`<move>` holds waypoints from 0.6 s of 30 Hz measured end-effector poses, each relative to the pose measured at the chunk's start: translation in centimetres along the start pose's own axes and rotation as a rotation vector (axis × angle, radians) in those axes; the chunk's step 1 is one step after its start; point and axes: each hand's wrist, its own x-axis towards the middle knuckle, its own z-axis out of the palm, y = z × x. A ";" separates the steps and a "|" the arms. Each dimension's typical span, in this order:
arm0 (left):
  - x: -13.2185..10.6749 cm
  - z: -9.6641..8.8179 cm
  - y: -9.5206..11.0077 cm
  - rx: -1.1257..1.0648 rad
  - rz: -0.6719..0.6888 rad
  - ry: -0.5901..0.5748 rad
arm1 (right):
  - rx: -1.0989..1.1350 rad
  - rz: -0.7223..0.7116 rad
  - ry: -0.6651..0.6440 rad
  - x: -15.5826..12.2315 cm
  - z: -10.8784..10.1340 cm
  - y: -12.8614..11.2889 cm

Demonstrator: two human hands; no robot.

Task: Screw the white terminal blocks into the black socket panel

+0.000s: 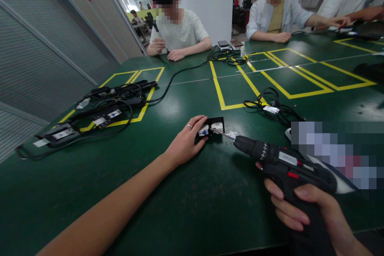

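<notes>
On the desk (210, 216) the left hand (187, 143) pinned the small black box (215, 125) flat, right hand (309, 214) closed round the cordless driver (279, 161), bit touching the box: screw-driving step, apparently, next needing the bit held square.

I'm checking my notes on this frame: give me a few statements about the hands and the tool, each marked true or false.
1. The left hand holds the small black unit. True.
2. The right hand grips a hammer. False: it grips a black power screwdriver.
3. The screwdriver's bit points at the unit. True.
4. The table is red. False: it is green, with yellow tape lines.
</notes>
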 end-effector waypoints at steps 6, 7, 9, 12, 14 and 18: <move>0.0 -0.1 0.1 -0.009 0.000 0.006 | 0.008 0.006 0.006 0.0 0.0 -0.1; 0.0 -0.1 0.1 -0.007 0.000 0.004 | 0.007 0.006 0.003 0.0 -0.1 -0.1; 0.0 -0.1 0.1 0.001 -0.001 0.001 | 0.008 0.009 -0.002 0.0 -0.1 -0.1; 0.1 -0.1 0.0 0.005 0.000 -0.002 | 0.006 0.015 -0.012 -0.1 -0.2 -0.1; 0.0 -0.1 0.0 0.003 0.000 -0.005 | 0.005 0.011 -0.013 -0.2 -0.2 0.0; 0.0 -0.1 0.0 0.000 0.003 -0.002 | 0.003 0.012 -0.003 -0.2 -0.1 0.0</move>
